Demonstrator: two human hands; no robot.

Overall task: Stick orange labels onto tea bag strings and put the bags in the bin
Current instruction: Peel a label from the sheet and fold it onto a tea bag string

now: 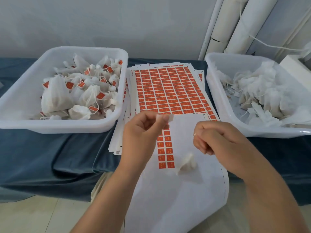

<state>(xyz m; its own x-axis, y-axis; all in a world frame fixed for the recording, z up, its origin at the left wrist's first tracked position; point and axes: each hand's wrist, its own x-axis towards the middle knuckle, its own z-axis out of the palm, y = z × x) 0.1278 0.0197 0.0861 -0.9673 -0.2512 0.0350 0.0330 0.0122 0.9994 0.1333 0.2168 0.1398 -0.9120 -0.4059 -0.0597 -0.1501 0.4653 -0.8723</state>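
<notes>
Right now we're mid-cycle. The left hand [143,132] has thumb and forefinger pinched on a small pale tab [165,117]. It's blurred, likely an orange label seen from its back, though I cannot tell for sure. Opposite, the right hand [213,140] is curled tight on the end of a thin white string [194,135]. A small white mesh tea bag [186,163] dangles below it in the air, over the peeled white backing sheet [193,190] that droops off the front edge of the blue-covered surface [50,157]. The hands are near each other but apart, so by my reading the label is not on the string yet.

And the score? The white plastic bin at the left end [20,81] holds a good heap of bags wearing orange tags: those are done. The matching white bin at the right end [218,98] holds a tangled pile of plain white bags with no orange showing, and those are to do. Between the bins lies the stack of orange label sheets [168,89], its far grid full. The near sheet is stripped down to two short columns of orange labels [165,148].

I'd call it well under way but far from finished. This bag needs its tab closed on the string, then it goes into the left bin.
</notes>
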